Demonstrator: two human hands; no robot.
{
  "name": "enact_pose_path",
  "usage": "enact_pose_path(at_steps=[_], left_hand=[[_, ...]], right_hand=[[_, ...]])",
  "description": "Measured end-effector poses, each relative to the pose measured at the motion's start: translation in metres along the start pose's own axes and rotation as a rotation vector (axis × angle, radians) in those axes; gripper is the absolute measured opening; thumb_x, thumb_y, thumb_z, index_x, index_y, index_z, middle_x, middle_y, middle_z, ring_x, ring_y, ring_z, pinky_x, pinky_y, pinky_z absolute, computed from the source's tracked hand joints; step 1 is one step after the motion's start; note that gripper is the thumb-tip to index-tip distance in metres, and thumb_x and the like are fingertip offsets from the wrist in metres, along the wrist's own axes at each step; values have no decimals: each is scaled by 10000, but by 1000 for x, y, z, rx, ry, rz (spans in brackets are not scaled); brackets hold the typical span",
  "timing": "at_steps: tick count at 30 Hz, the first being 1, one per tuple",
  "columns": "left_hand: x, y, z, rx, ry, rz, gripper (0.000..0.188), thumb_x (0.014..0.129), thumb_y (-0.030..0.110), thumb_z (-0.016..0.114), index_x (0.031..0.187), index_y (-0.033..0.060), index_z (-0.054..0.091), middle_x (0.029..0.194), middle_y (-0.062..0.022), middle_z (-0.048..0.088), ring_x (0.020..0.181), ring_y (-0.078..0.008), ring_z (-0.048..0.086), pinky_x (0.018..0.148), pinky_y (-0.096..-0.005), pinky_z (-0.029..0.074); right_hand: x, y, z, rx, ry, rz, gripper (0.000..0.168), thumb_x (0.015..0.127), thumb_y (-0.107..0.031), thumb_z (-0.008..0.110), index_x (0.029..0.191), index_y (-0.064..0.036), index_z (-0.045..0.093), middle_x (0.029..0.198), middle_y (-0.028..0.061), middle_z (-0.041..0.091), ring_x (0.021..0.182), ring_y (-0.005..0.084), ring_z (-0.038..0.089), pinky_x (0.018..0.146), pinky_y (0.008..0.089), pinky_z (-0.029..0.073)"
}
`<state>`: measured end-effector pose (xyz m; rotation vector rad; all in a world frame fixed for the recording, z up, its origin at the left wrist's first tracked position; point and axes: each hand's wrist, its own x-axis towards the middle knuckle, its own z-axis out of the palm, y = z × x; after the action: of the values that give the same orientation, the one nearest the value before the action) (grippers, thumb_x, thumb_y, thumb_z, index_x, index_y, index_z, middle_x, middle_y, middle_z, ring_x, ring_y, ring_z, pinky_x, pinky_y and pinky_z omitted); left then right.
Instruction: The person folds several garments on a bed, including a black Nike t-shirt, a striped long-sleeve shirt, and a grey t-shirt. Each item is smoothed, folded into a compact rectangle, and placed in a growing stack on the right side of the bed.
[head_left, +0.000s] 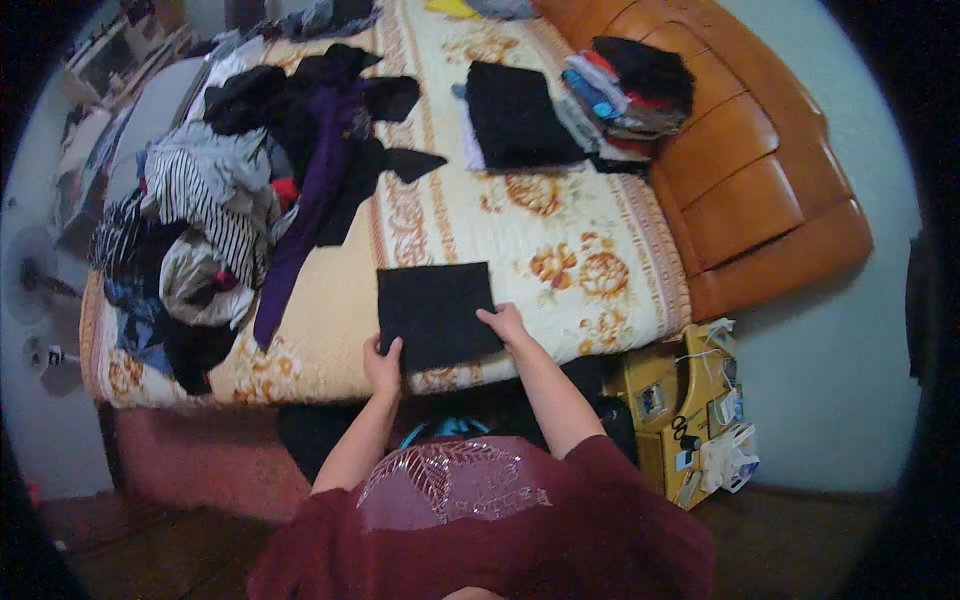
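Note:
A black folded garment (435, 313) forms a flat rectangle at the near edge of the bed. My left hand (384, 363) grips its lower left corner, thumb on top. On the right side edge, my right hand (505, 325) pinches the cloth in the same way. Farther up the bed lies another black folded garment (517, 116), with lighter cloth showing beneath it. Beside it, close to the headboard, rises a stack of folded clothes (630, 97) in several colours.
A loose heap of clothes (217, 172) covers the bed's left side, with a purple garment (319, 202) trailing from it. The bedspread (555, 225) is floral. A brown padded headboard (735, 172) borders the right. Scissors (679, 427) and cables sit on a yellowish bedside cabinet (652, 457).

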<state>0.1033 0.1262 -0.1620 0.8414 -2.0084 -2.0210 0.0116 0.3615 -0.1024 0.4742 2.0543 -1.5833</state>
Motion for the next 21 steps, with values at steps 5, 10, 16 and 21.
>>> enact_pose_path(at_steps=[5, 10, 16, 21], left_hand=[[3, 51, -13, -115, -284, -353, 277, 805, 132, 608, 1013, -33, 531, 926, -105, 602, 811, -193, 575, 714, -316, 471], [9, 37, -25, -144, -295, -282, 254, 817, 146, 596, 1011, -5, 535, 879, -80, 603, 728, -180, 569, 626, -298, 472], [14, 89, -20, -89, -383, -313, 245, 815, 142, 550, 1013, -1, 537, 886, -83, 601, 764, -193, 574, 681, -323, 466], [48, 101, 1, -208, -294, -176, 228, 835, 221, 513, 954, 33, 565, 803, -53, 601, 696, -179, 569, 614, -299, 451]], right_hand=[[11, -6, 0, 462, -252, 77, 409, 755, -231, 657, 992, 80, 538, 903, 161, 610, 774, 247, 616, 700, 374, 498], [-15, -12, 14, 636, -395, 94, 361, 769, -144, 617, 1089, -9, 517, 1024, 132, 587, 901, 231, 587, 758, 359, 500], [-25, -8, 9, 856, -555, 83, 255, 764, -90, 548, 1005, -8, 558, 949, 100, 615, 851, 218, 600, 782, 344, 489], [-38, -66, -17, 1134, -444, 64, 197, 812, -103, 475, 973, -23, 556, 877, 91, 620, 818, 231, 601, 788, 370, 487]])
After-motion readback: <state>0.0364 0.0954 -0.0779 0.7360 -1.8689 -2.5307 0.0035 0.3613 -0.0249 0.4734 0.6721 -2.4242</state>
